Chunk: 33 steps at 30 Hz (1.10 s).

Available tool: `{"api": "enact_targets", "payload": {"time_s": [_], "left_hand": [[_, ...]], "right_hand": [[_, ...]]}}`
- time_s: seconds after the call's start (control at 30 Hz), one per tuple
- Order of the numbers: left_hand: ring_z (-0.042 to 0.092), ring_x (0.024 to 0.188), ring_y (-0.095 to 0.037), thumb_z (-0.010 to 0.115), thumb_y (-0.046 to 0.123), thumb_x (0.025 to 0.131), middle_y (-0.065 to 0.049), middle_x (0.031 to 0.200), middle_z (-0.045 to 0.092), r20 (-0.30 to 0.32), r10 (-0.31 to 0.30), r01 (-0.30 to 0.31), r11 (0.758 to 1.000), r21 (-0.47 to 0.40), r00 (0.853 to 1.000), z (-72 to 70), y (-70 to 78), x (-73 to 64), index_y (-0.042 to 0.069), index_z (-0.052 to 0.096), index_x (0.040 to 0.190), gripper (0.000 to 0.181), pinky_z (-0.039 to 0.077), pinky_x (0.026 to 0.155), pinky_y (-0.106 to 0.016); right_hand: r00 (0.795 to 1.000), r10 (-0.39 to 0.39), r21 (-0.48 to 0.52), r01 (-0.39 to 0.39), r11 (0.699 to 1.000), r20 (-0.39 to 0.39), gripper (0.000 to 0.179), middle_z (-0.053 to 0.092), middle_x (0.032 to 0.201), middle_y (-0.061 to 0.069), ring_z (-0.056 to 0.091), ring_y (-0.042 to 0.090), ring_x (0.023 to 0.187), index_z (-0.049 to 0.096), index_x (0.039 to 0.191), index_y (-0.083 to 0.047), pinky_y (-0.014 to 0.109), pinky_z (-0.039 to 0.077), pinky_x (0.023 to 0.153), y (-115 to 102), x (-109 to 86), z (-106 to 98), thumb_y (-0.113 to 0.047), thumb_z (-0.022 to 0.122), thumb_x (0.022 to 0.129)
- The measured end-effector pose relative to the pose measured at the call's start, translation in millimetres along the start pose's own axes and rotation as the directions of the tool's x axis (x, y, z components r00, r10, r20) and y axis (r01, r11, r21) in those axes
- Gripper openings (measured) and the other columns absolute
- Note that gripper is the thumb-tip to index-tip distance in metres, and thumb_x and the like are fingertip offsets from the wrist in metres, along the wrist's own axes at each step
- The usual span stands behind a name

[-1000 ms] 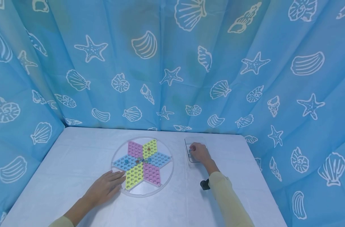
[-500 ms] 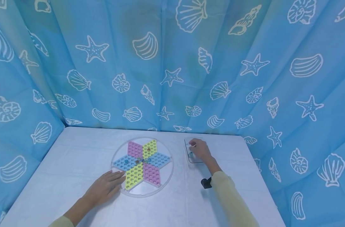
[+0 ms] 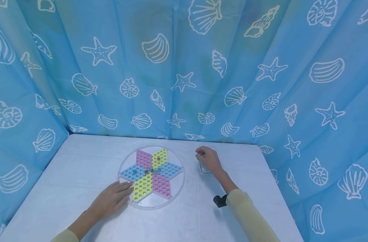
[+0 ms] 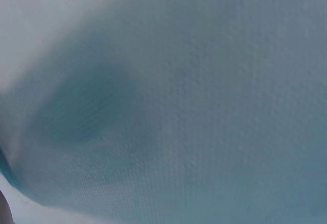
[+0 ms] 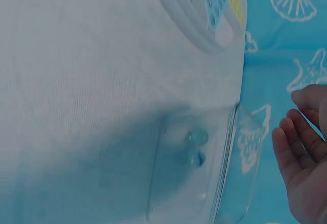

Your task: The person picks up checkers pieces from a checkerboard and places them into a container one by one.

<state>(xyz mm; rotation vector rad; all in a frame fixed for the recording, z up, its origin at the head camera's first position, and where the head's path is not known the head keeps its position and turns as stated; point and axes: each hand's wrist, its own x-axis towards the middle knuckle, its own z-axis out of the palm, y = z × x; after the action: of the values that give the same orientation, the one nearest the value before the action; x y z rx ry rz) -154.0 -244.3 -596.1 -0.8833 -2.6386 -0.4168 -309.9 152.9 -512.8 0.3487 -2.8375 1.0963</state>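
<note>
In the head view a round Chinese checkers board (image 3: 161,185) with a star of pink, yellow and blue points lies on the table. Several marbles (image 3: 152,170) sit near its middle. My left hand (image 3: 111,200) rests flat beside the board, fingertips at its lower left rim. My right hand (image 3: 209,158) is raised over a clear plastic box (image 5: 217,183), thumb and forefinger bent toward each other. No marble shows between them; the fingertips are partly hidden. Inside the box, two glassy marbles (image 5: 197,137) show in the right wrist view. The left wrist view is mostly blurred cloth.
A white cloth covers the table (image 3: 171,223). Blue curtains (image 3: 184,104) with shell and starfish prints stand behind it and at both sides. A black wrist device (image 3: 220,201) sticks out from the right sleeve (image 3: 247,215).
My right hand has risen from inside the clear box and shifted slightly left toward the board. The left hand and the board have stayed in place.
</note>
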Motion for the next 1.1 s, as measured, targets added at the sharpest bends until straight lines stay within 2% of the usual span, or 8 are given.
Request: {"api": "enact_targets", "payload": {"time_s": [0.17, 0.43, 0.83, 1.1], "left_hand": [[0.059, 0.122, -0.028, 0.064, 0.021, 0.094, -0.009, 0.133, 0.064, 0.008, -0.004, 0.004, 1.000, -0.003, 1.000, 2.6, -1.6, -1.0, 0.008, 0.070, 0.123, 0.032, 0.039, 0.107, -0.054], [0.059, 0.122, -0.029, 0.062, 0.022, 0.095, -0.009, 0.134, 0.063, 0.015, -0.009, 0.008, 1.000, 0.019, 1.000, 1.6, -1.0, 0.3, 0.008, 0.070, 0.124, 0.033, 0.040, 0.107, -0.054], [0.059, 0.123, -0.028, 0.064, 0.022, 0.095, -0.008, 0.134, 0.063, 0.015, -0.014, 0.014, 1.000, 0.004, 1.000, 1.6, 1.0, 1.7, 0.008, 0.070, 0.124, 0.033, 0.041, 0.106, -0.054], [0.060, 0.121, -0.030, 0.065, 0.020, 0.093, -0.010, 0.132, 0.064, -0.004, -0.001, 0.001, 1.000, 0.004, 1.000, 0.8, 0.1, 0.3, 0.007, 0.071, 0.122, 0.033, 0.040, 0.106, -0.054]], "right_hand": [[0.997, -0.075, 0.030, 0.075, 0.997, -0.008, 0.014, 0.070, 0.099, 0.006, 0.066, 0.020, 0.093, 0.071, 0.107, -0.006, 0.035, 0.059, 0.084, -13, -7.4, 7, -0.009, 0.069, 0.094], [0.988, -0.136, 0.069, 0.131, 0.989, 0.075, 0.016, 0.071, 0.101, 0.004, 0.067, 0.017, 0.093, 0.070, 0.110, -0.006, 0.031, 0.058, 0.085, -30, -19.2, 28, -0.010, 0.069, 0.094], [0.977, -0.145, 0.192, 0.114, 0.975, 0.156, 0.023, 0.071, 0.108, 0.011, 0.066, 0.017, 0.098, 0.069, 0.114, -0.002, 0.028, 0.056, 0.088, -49, -33.4, 57, -0.009, 0.069, 0.093], [0.973, -0.139, 0.208, 0.099, 0.973, 0.185, 0.021, 0.071, 0.104, 0.003, 0.066, 0.013, 0.094, 0.070, 0.113, -0.006, 0.026, 0.056, 0.086, -56, -37.7, 80, -0.010, 0.070, 0.092]]}}
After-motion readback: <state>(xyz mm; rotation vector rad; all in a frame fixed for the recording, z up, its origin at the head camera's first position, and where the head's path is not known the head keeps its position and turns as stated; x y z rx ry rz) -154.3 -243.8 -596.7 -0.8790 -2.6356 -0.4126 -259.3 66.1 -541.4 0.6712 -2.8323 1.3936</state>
